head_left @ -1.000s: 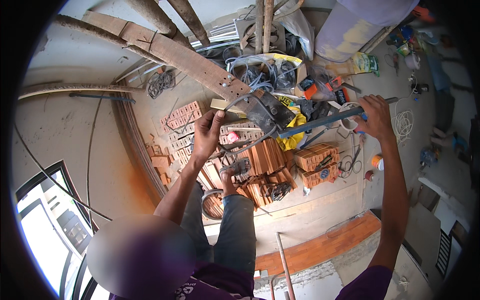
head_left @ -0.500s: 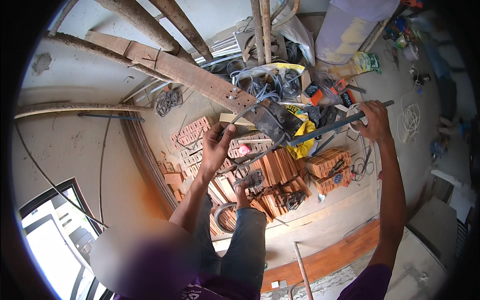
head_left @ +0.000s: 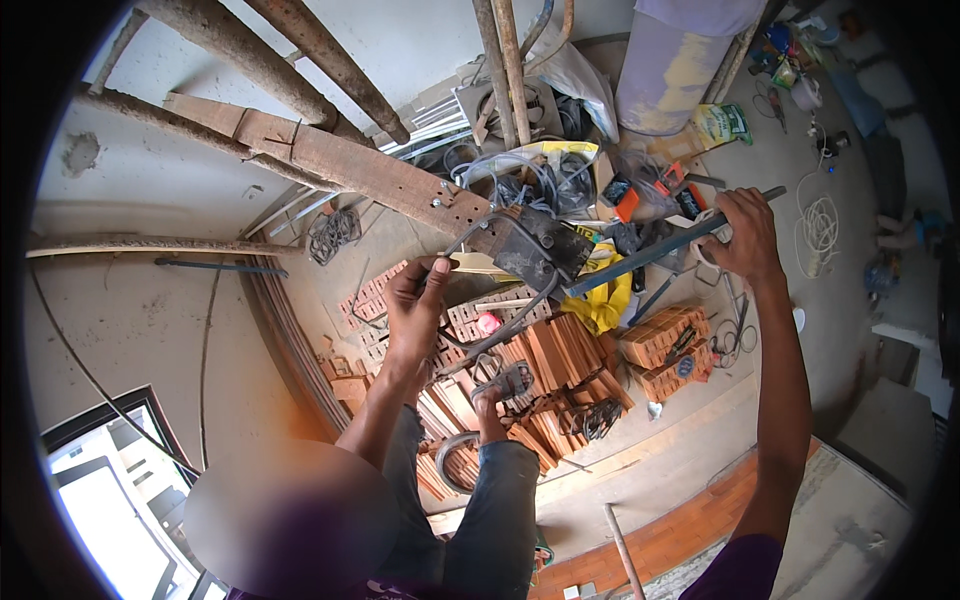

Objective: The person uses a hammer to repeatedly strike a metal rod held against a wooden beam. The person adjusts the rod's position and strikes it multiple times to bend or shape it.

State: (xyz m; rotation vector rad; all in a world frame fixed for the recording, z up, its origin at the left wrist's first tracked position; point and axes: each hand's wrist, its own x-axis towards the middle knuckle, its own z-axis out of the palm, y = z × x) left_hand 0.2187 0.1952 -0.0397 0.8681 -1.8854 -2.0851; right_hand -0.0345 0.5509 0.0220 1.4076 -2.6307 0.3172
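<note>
A long wooden plank (head_left: 340, 165) slants across the upper middle, with several bolts and holes near its lower end. A dark metal plate (head_left: 545, 255) with pegs is fixed at that end. My left hand (head_left: 416, 308) is closed on a thin bent steel rod (head_left: 512, 325), which runs to the plate and loops back below it. My right hand (head_left: 745, 235) is wrapped round a dark blue-grey metal bar (head_left: 645, 253). The bar's far end reaches the plate's right edge. A pale ring-like thing (head_left: 708, 240) shows beside my right fingers; its kind is unclear.
Below lie stacked red hollow bricks (head_left: 665, 340) and reddish slats (head_left: 560, 350), with my sandalled foot (head_left: 502, 383) among them. Rusty poles (head_left: 330, 70) stand at the upper left. Bags, cables and a yellow sack (head_left: 605, 300) sit behind the plate; a pale drum (head_left: 680, 70) stands at the back.
The view has shifted a little. My left hand sits slightly lower and further left, still on the rod. My right hand keeps its grip on the bar, whose angle is nearly the same.
</note>
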